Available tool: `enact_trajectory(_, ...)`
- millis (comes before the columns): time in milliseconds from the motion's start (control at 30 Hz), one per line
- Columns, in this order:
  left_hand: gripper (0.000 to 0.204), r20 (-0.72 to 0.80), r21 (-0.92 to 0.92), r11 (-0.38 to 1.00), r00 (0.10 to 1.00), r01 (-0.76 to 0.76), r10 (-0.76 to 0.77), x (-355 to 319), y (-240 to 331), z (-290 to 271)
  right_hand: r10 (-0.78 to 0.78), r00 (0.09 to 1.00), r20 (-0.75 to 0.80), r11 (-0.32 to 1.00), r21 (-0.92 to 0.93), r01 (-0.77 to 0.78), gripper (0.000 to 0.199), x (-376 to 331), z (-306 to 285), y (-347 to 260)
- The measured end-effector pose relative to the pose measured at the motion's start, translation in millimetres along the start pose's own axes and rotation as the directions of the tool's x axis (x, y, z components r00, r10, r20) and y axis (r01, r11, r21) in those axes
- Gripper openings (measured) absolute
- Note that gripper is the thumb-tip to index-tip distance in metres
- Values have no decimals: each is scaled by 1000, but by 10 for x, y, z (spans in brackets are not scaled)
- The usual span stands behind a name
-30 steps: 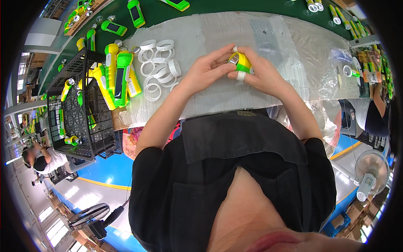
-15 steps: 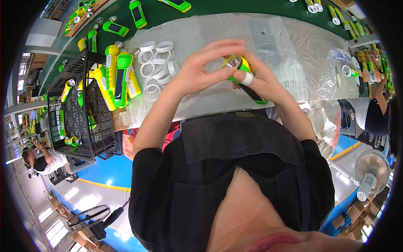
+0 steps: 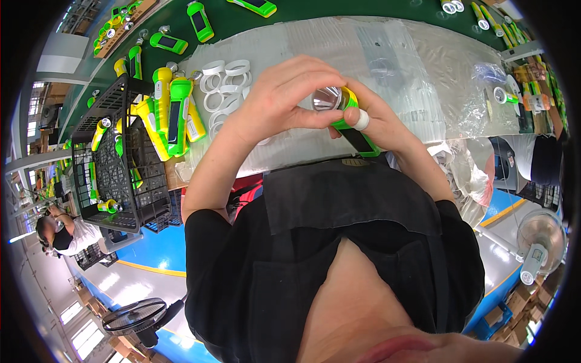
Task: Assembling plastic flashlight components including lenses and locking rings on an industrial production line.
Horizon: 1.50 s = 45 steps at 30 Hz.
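In the head view, your left hand [image 3: 281, 100] was curved into a wide C, thumb below and fingers above, around a shiny silver reflector [image 3: 327, 98]; your thumb tip lay near its lower edge, but I couldn't tell how firmly those fingers gripped it. Your right hand [image 3: 376, 115] was closed on a yellow-and-green flashlight [image 3: 362, 143], the thumb, with a white wrap [image 3: 362, 120] round it, pressed near the head. The flashlight was tilted over the near part of the plastic-covered worktop [image 3: 302, 42], its head up between your two hands and its dark-panelled handle slanting down toward your apron [image 3: 351, 196]. The reflector sat at the head end; how far it was seated, I couldn't tell. Left of your hands, white rings [image 3: 213, 101] lay clustered on the plastic, partly hidden by your left forearm. Farther left, several more flashlights [image 3: 178, 121] were bunched beside a black crate [image 3: 151, 202], and others lay on the green surface [image 3: 339, 6] beyond the plastic.
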<state>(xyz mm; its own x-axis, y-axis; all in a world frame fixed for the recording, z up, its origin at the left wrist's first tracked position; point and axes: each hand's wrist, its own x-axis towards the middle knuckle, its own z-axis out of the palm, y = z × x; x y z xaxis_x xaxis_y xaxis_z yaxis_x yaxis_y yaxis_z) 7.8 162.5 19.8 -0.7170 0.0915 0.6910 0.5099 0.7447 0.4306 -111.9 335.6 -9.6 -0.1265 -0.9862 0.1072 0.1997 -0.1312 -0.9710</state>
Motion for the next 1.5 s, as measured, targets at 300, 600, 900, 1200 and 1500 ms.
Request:
enact_trajectory(300,44,12,-116,991,997,71,-71,-4,-56,48,-10,999,-42,998,60,12,46,61,35,29)
enact_trajectory(600,44,-7,-125,992,1000,29,-30,-27,-108,172,-95,995,-9,991,89,96,42,60,18,134)
enact_trajectory(900,34,43,172,983,998,-60,53,-92,-108,203,0,999,-46,989,147,7,41,101,22,223)
enact_trajectory(1200,36,-292,26,997,955,70,-60,-60,-121,155,-169,983,-71,978,113,176,39,389,-5,109)
enact_trajectory(1500,63,142,809,467,653,357,-744,-567,-1005,-750,-291,932,-214,953,18,302,31,714,-184,343)
